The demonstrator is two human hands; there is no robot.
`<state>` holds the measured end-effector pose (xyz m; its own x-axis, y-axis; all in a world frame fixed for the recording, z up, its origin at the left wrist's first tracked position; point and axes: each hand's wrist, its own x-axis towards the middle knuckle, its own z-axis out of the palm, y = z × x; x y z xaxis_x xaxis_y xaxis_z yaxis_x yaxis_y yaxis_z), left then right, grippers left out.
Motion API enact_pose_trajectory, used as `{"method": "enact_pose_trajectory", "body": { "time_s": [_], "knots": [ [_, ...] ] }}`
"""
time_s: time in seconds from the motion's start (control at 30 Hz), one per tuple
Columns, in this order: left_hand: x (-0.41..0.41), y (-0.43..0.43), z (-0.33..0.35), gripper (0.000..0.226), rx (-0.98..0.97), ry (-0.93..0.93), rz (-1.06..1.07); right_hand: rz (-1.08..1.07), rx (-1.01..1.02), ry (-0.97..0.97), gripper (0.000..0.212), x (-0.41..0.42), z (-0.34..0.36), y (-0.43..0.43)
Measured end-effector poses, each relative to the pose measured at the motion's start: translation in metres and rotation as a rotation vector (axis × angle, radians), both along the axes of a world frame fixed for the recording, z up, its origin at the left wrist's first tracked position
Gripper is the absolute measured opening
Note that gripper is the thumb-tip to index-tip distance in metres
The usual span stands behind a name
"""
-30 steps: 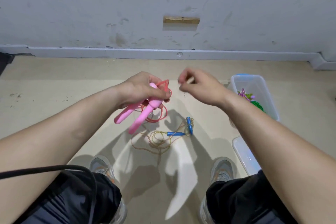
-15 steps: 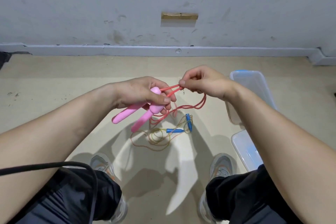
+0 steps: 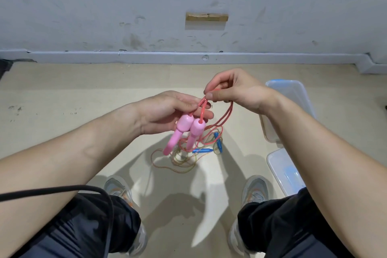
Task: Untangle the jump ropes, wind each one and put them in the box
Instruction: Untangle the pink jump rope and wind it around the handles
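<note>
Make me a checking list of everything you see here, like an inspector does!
Surface: beige floor, scuffed.
Job's things: pink-handled red-cord jump rope held up; blue-handled yellow-cord jump rope loose on floor; clear plastic box at right, its lid beside it.
Clutter: nothing seen.
Hands: left hand grips the cord above the handles; right hand pinches a cord loop.
Cables: black cable over left thigh.
Surroundings: white marked wall, small wooden block.

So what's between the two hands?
In the head view, just the red cord: the right hand pinches it, the left hand holds it above the pink handles.
</note>
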<state>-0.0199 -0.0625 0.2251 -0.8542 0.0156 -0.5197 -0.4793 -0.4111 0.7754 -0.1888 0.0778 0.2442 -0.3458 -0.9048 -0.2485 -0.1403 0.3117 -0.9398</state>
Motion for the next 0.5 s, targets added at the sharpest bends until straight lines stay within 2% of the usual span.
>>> {"method": "enact_pose_trajectory", "body": {
  "time_s": [0.17,0.27,0.37,0.5],
  "knots": [
    [0.001,0.008,-0.009,0.030,-0.080,0.049,-0.148,-0.028,-0.040,0.040,0.022,0.001,-0.003,-0.004],
    [0.002,0.015,-0.017,0.021,-0.148,0.091,-0.176,-0.079,0.025,0.197,0.034,-0.006,-0.004,0.000],
    [-0.001,0.015,-0.016,0.012,-0.076,0.157,-0.058,-0.179,0.014,0.292,0.033,-0.016,-0.009,0.007],
    [-0.008,0.000,-0.007,0.014,-0.062,0.207,0.224,-0.261,-0.007,0.143,0.019,-0.010,-0.022,0.007]
  ]
}}
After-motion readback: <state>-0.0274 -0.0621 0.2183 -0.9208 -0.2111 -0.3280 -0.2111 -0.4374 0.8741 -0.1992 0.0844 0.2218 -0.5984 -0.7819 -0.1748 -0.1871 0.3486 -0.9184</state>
